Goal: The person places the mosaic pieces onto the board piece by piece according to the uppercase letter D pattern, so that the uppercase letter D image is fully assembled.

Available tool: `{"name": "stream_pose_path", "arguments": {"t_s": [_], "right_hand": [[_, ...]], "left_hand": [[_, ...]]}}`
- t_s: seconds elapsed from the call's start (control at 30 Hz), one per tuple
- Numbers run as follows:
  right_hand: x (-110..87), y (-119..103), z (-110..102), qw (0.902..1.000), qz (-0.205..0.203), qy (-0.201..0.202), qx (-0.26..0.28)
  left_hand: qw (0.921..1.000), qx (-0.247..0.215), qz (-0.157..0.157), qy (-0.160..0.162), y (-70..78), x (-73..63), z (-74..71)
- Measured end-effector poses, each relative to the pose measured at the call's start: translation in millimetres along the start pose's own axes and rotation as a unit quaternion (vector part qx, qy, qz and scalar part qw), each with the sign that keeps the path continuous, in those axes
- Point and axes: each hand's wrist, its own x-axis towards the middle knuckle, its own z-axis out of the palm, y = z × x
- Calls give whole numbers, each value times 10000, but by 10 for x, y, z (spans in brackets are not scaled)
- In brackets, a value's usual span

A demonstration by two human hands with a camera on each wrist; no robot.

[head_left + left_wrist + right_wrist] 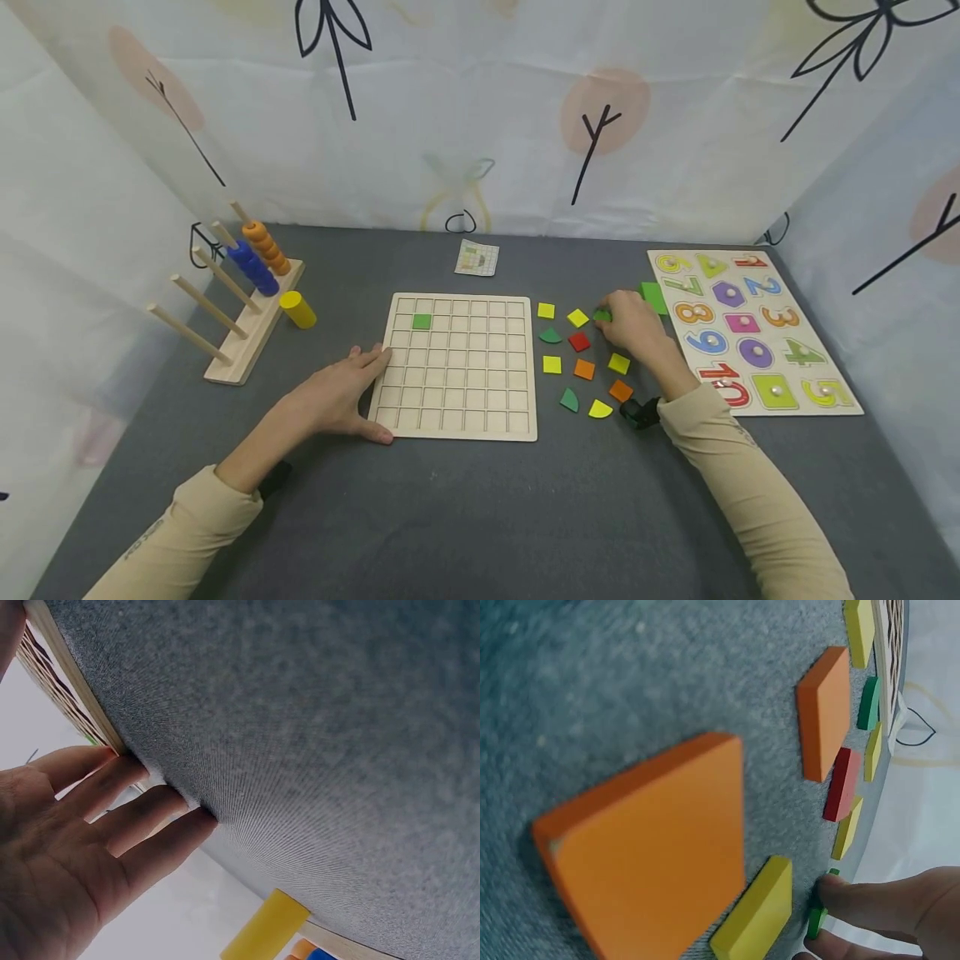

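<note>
A wooden grid board [457,367] lies flat on the dark table, with one green square [422,322] in a cell near its upper left. My left hand [337,398] touches the board's left edge, fingers extended and thumb at the lower corner. In the left wrist view, those fingertips [169,796] meet the table beside the board's edge. My right hand [637,329] pinches a small green piece [817,921] between thumb and fingers, at the far end of the loose pieces. Among these are a red square [579,342], an orange square [584,369] and a green quarter-round [551,336].
A number puzzle board [757,333] lies at the right, a larger green square [655,297] by its edge. At the left stands a peg rack [251,325] with orange and blue beads; a yellow cylinder [297,309] is next to it. Behind the grid lies a patterned card [477,258].
</note>
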Motion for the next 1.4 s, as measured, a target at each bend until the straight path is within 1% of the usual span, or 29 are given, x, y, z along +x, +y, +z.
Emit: {"name": "stream_pose_path", "arguments": {"t_s": [0.13,0.27,0.37,0.57,0.9,1.1,1.23,1.4], "right_hand": [[-8,-48,-24,9999,-132,61,47],[-34,-160,-51,9990,-388,205,80],[-56,-285,-54,9979,-563,319,57],[-68,-570,-35,9953,-876,417,74],[-15,-947,62,9878,-1446,553,158],[29,-1193,131,9854,-1625,489,92],[60,-1338,183,9844,-1717,367,117],[105,-1501,254,9809,-1936,195,72]], "left_hand": [[10000,19,-12,-38,-2,13,-10],[10000,39,-20,-48,7,18,-21],[10000,47,-42,-72,17,22,-28],[9999,56,-62,-55,14,29,-26],[9999,110,-69,8,1,38,-4],[9999,156,-65,28,-3,38,3],[9998,160,-61,37,-7,36,8],[9999,150,-31,67,-7,34,13]]}}
